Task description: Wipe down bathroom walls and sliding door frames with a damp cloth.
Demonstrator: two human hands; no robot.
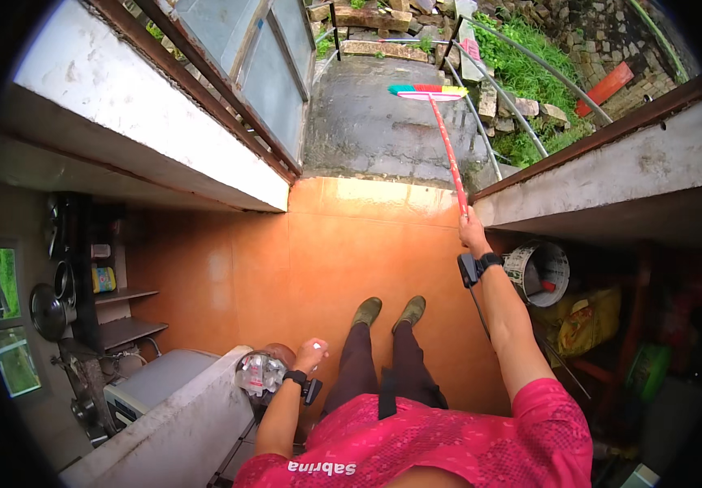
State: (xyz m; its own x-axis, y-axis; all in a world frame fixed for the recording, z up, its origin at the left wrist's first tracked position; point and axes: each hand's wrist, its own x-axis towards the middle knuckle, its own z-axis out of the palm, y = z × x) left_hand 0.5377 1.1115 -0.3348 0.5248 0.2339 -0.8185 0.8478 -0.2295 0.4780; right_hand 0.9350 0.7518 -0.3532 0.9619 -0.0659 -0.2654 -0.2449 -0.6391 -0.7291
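My right hand (473,233) grips the red handle of a broom (446,146) at arm's length in the doorway. The broom's head (430,93) has green, red and yellow bristles that point away from me. It appears over the wet concrete landing (375,128) outside; whether it touches the landing I cannot tell. My left hand (312,355) is loosely curled near my left thigh, and a small white spot shows at its fingers. Whether that spot is something held is unclear. Close beside this hand is a container of clear plastic items (260,373).
Orange floor tiles (302,262) lead to the doorway, with an open glazed metal door (271,73) at left. Metal railings (512,104) flank the landing. A white bucket (537,272) and yellow bag (588,320) are right; a low wall (174,421) and shelves (128,329) are left.
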